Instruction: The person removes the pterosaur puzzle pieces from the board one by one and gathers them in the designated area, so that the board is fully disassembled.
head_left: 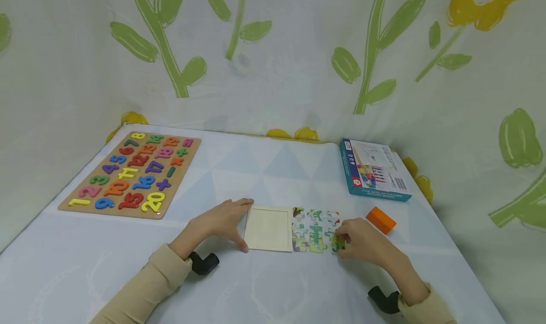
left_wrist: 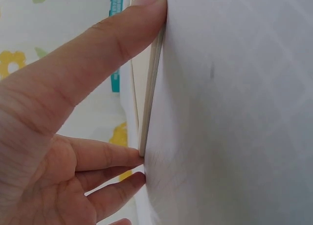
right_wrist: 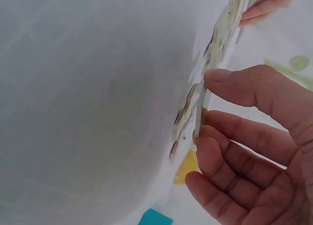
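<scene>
A square, light wooden puzzle tray (head_left: 268, 229) with a raised rim lies flat on the table. My left hand (head_left: 226, 221) spans its left side, thumb at the near corner and fingers at the far one; the left wrist view shows the tray's edge (left_wrist: 150, 88) between them. Colourful jigsaw pieces (head_left: 315, 229) lie in loose columns directly right of the tray. At their near right end my right hand (head_left: 362, 241) pinches one green-patterned jigsaw piece (head_left: 338, 243). In the right wrist view that piece (right_wrist: 201, 110) stands tilted between thumb and fingertips.
A number board (head_left: 181, 172) with coloured numerals lies at the back left. At the back right is a flat teal-edged box (head_left: 379, 170). An orange block (head_left: 381, 220) sits just beyond my right hand. Patterned fabric (head_left: 273, 77) hangs behind the table.
</scene>
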{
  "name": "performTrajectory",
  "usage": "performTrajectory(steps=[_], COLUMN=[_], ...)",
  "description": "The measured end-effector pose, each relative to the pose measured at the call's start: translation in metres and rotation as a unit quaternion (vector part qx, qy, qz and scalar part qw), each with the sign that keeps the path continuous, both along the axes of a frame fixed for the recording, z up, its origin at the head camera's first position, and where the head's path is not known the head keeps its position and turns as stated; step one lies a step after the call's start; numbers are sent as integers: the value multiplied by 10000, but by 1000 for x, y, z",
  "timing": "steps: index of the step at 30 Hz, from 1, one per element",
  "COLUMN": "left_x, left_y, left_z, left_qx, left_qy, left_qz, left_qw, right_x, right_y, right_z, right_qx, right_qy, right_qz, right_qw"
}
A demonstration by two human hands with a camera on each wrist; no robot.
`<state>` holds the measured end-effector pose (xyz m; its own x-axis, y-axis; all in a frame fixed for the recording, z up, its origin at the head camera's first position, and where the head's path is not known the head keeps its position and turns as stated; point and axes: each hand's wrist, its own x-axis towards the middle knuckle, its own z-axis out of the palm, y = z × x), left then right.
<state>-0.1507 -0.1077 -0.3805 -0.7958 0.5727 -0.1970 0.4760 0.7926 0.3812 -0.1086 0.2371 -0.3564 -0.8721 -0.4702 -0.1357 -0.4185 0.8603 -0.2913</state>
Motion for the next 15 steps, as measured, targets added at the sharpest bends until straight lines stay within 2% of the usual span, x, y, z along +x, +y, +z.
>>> performTrajectory(steps=[15], left_x=[-1], left_y=[0], left_z=[-1], left_qx=[52], left_qy=[-20], left_qz=[3], left_qw=[10000], right_x=[4], right_y=[2], right_z=[-3], right_qx=[12], right_qy=[-186], right_qz=[-20], right_qw=[9998])
